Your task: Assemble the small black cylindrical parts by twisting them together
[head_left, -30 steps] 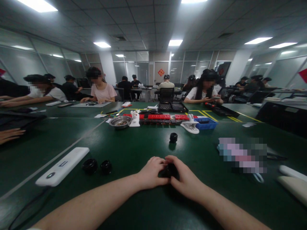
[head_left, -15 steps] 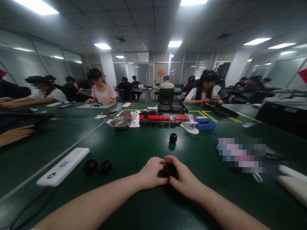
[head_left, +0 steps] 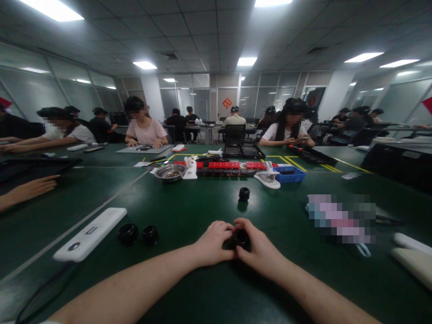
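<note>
Both hands are together on a black round hollow part (head_left: 241,237), low over the green table. My left hand (head_left: 213,243) is closed around its left side, fingers bent and thumb beneath. From the right, my right hand (head_left: 258,245) curls its fingers and thumb about the same part. Its dark opening shows between the hands; the rest is largely covered by fingers. Straight ahead stands a similar black part (head_left: 244,194). Left of my forearm lie a larger black ring-shaped part (head_left: 127,233) and a smaller black part (head_left: 150,234), side by side.
A white power strip (head_left: 90,234) with a cable lies at left. Farther off are a metal bowl (head_left: 170,173) of small pieces, white clamps (head_left: 267,175), red strips (head_left: 224,165) and a blue tray (head_left: 289,174). A co-worker's hand (head_left: 32,189) rests at far left.
The part between my hands has turned slightly, and its opening shows more plainly. My hands stay almost in place. The co-worker's hand at left has shifted right.
</note>
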{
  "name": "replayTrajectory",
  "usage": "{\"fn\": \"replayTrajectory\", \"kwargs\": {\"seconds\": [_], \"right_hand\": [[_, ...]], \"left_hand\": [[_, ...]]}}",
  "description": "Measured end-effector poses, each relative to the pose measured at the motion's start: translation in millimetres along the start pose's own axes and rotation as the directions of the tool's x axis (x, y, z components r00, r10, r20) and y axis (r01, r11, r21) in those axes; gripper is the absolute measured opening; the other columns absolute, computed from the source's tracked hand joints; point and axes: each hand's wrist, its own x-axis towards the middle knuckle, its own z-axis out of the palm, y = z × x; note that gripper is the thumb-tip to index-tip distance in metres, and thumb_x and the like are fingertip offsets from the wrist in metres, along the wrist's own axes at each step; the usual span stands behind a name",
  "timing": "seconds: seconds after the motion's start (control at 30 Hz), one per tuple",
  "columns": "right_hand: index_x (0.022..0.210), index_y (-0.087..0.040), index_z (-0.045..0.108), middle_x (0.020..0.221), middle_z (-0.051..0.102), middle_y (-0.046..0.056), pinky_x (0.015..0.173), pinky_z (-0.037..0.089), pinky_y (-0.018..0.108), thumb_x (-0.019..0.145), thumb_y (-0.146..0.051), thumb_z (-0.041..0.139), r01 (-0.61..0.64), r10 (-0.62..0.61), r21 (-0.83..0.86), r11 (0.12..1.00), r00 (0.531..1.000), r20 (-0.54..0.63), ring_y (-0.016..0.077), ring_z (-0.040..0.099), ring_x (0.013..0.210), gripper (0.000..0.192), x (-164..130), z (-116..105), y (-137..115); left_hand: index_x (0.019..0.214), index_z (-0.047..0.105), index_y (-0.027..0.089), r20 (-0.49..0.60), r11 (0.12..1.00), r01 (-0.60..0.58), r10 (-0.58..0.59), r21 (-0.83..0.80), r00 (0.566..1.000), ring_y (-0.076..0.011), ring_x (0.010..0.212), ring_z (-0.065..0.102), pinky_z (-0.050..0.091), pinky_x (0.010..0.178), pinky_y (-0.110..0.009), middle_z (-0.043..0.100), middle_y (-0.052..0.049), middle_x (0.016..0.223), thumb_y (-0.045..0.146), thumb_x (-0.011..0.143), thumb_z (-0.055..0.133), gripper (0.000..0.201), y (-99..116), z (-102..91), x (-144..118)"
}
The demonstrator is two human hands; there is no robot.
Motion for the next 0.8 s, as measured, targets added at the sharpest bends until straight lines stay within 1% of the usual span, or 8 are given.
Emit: {"fn": "replayTrajectory", "kwargs": {"seconds": [0.13,0.23,0.3,0.43,0.53,0.6,0.7,0.8], "right_hand": [[0.119,-0.015,0.039,0.115,0.051,0.011,0.094,0.037,0.041,0.066,-0.012,0.058,0.008,-0.011,-0.062,0.998,0.999,-0.04,0.023,0.048,0.108,0.056,-1.1,-1.7,0.6],[0.116,-0.015,0.041,0.106,0.054,0.01,0.09,0.04,0.042,0.067,-0.021,0.062,-0.04,0.033,-0.081,0.996,0.996,-0.082,0.0241,0.051,0.101,0.054,0.7,-2.4,1.8],[0.114,-0.017,0.042,0.102,0.055,0.008,0.088,0.041,0.041,0.067,-0.019,0.062,-0.042,0.037,-0.066,0.997,0.997,-0.072,0.0233,0.053,0.098,0.051,1.4,-1.9,2.7],[0.115,-0.018,0.04,0.109,0.054,0.008,0.092,0.04,0.039,0.064,-0.005,0.05,0.068,-0.069,0.03,0.997,0.997,0.024,0.0208,0.052,0.103,0.054,-1.4,-0.6,2.4],[0.12,-0.018,0.036,0.12,0.048,0.01,0.097,0.035,0.041,0.061,-0.002,0.048,0.122,-0.122,0.022,0.992,0.992,0.013,0.0222,0.045,0.112,0.063,-3.4,-1.4,0.8],[0.12,-0.018,0.037,0.117,0.049,0.011,0.096,0.035,0.044,0.064,-0.007,0.053,0.099,-0.101,-0.034,0.994,0.994,-0.051,0.0244,0.045,0.111,0.06,-2.4,-2.3,0.4],[0.114,-0.017,0.042,0.102,0.054,0.01,0.087,0.041,0.044,0.067,-0.018,0.061,0.011,-0.021,-0.083,0.997,0.993,-0.119,0.0253,0.052,0.098,0.051,1.1,-3.7,0.7],[0.11,-0.018,0.044,0.098,0.056,0.007,0.086,0.043,0.042,0.068,-0.017,0.059,-0.007,0.004,-0.04,0.999,0.997,-0.073,0.0233,0.054,0.094,0.045,2.0,-5.0,0.0]], "left_hand": [[0.099,0.059,0.019,0.006,1.0,0.0,0.0,0.008,1.0,-0.0236,0.103,0.044,0.032,0.093,-0.037,0.053,-0.005,0.111,0.036,0.071,0.065,0.033,-0.5,0.5,-0.2],[0.101,0.059,0.02,0.009,1.0,-0.003,0.003,0.0,1.0,-0.0233,0.103,0.044,0.033,0.093,-0.037,0.053,-0.004,0.111,0.039,0.073,0.064,0.034,-0.1,-0.2,0.1],[0.102,0.058,0.021,0.009,1.0,-0.004,0.004,-0.004,1.0,-0.0232,0.103,0.044,0.033,0.093,-0.036,0.052,-0.004,0.111,0.039,0.073,0.063,0.035,-0.7,0.1,0.3],[0.103,0.058,0.022,0.017,1.0,0.001,-0.001,0.011,1.0,-0.0238,0.103,0.044,0.033,0.093,-0.037,0.052,-0.004,0.11,0.038,0.072,0.064,0.035,-3.8,2.6,0.5],[0.105,0.058,0.02,0.02,1.0,-0.001,0.001,0.014,1.0,-0.0251,0.106,0.043,0.032,0.093,-0.038,0.052,-0.005,0.113,0.04,0.072,0.064,0.038,-4.8,3.3,0.4],[0.104,0.058,0.02,0.008,1.0,-0.008,0.008,0.003,1.0,-0.0245,0.106,0.043,0.032,0.094,-0.037,0.052,-0.005,0.113,0.039,0.073,0.064,0.037,-4.0,3.0,0.3],[0.102,0.058,0.022,-0.014,1.0,-0.013,0.013,-0.008,1.0,-0.0227,0.103,0.045,0.033,0.092,-0.036,0.053,-0.004,0.111,0.039,0.073,0.064,0.034,-2.4,2.7,0.6],[0.103,0.058,0.022,-0.015,1.0,-0.008,0.008,-0.004,1.0,-0.023,0.104,0.045,0.033,0.093,-0.036,0.053,-0.004,0.111,0.04,0.073,0.064,0.036,-2.3,3.1,0.9]]}}
